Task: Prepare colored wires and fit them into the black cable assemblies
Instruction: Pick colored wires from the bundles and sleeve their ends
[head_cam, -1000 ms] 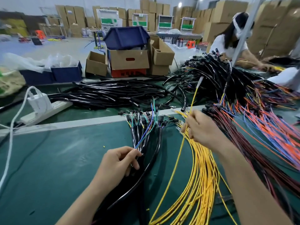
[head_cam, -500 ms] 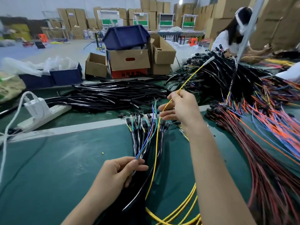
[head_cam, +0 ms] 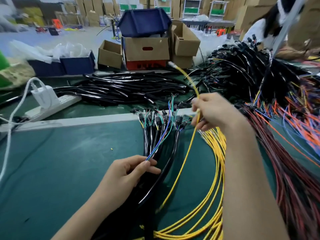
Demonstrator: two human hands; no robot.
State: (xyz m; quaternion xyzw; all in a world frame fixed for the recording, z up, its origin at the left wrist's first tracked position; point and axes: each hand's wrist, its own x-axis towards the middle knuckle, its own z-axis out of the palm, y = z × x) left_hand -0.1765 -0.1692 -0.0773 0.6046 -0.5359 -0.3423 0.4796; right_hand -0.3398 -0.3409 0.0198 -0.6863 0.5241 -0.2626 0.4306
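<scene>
My right hand [head_cam: 213, 112] pinches a single yellow wire [head_cam: 187, 149] lifted above the green mat; its white-tipped end points up and left, its lower end hangs free near the mat. My left hand [head_cam: 128, 172] pinches a thin blue and green wire pair [head_cam: 161, 142] that rises from a bundle of black cable assemblies [head_cam: 155, 135] lying in the middle of the mat. A sheaf of loose yellow wires [head_cam: 214, 170] lies under my right forearm.
Red, orange and blue wires [head_cam: 294, 135] spread at the right. Black cables [head_cam: 121, 89] pile behind the mat, more black assemblies [head_cam: 242, 71] at the far right. A white power strip [head_cam: 52, 104] sits left. Cardboard boxes [head_cam: 147, 49] stand behind. Another person [head_cam: 265, 26] works at the far right.
My right hand pulled one yellow wire out of the sheaf and carried it left toward the black assemblies, then back a little right. My left hand kept its hold on the thin wires.
</scene>
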